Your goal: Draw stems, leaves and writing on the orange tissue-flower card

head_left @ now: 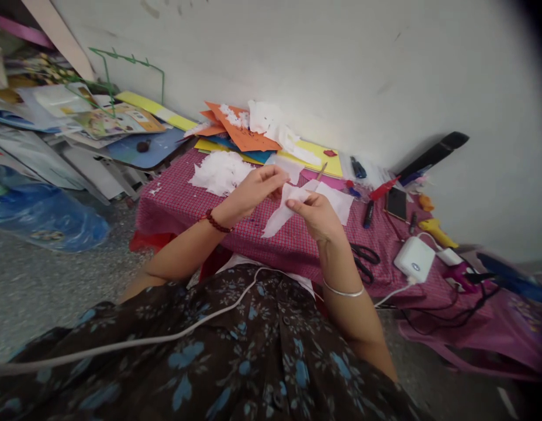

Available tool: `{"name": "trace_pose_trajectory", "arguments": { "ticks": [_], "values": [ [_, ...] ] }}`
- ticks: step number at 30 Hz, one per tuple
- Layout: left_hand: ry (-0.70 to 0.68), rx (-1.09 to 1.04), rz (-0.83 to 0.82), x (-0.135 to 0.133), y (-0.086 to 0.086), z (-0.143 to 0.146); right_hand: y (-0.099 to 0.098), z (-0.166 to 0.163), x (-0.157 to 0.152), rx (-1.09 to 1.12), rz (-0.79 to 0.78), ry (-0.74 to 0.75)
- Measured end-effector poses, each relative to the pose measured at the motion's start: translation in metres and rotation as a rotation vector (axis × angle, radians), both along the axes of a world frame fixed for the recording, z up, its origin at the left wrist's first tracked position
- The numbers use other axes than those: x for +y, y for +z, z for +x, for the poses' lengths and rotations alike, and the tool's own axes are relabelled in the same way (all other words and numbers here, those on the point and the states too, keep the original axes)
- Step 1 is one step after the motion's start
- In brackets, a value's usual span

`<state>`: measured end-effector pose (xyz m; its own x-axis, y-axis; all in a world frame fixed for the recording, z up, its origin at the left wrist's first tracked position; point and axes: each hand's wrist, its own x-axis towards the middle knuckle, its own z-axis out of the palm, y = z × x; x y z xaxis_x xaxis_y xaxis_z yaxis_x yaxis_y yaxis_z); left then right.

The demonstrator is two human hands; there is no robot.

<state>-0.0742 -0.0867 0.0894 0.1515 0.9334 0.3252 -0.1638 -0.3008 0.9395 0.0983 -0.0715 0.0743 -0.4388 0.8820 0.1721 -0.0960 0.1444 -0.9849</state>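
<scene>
A thin white sheet of tissue paper (280, 215) hangs in front of me above the checked tablecloth. My right hand (321, 215) grips it, thumb on top and fingers behind. At its upper edge my left hand (262, 186) is closed in a pinch; the fingertips meet the paper there, partly hidden. Left of my hands lies a heap of torn white paper bits (221, 173). More flat white paper (338, 202) rests on the table just beyond my right hand, and another white sheet (285, 167) lies behind my left hand.
Orange card sheets (244, 133) and a yellow sheet (332, 161) lie along the wall, with a pencil (322, 171) nearby. Black scissors (362, 260), a marker (368, 214), a white power box (414, 259) and a yellow glue gun (438, 232) are on the right. A white cable (200, 323) crosses my lap.
</scene>
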Motion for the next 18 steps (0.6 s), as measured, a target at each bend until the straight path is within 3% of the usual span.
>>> {"name": "trace_pose_trajectory", "arguments": {
  "ticks": [3, 6, 11, 18],
  "values": [
    [-0.19, -0.12, -0.127, -0.001, -0.015, -0.009, 0.012, 0.002, 0.003, 0.043, 0.016, 0.01],
    [-0.301, -0.076, -0.152, -0.003, -0.03, -0.017, 0.018, 0.003, 0.005, 0.019, 0.019, 0.019],
    [-0.299, -0.025, -0.159, -0.003, -0.043, -0.018, 0.016, 0.003, 0.007, -0.003, 0.006, 0.035],
    [-0.311, 0.012, -0.137, -0.002, -0.049, -0.026, 0.008, 0.0, 0.009, 0.06, -0.049, -0.038]
  ]
}}
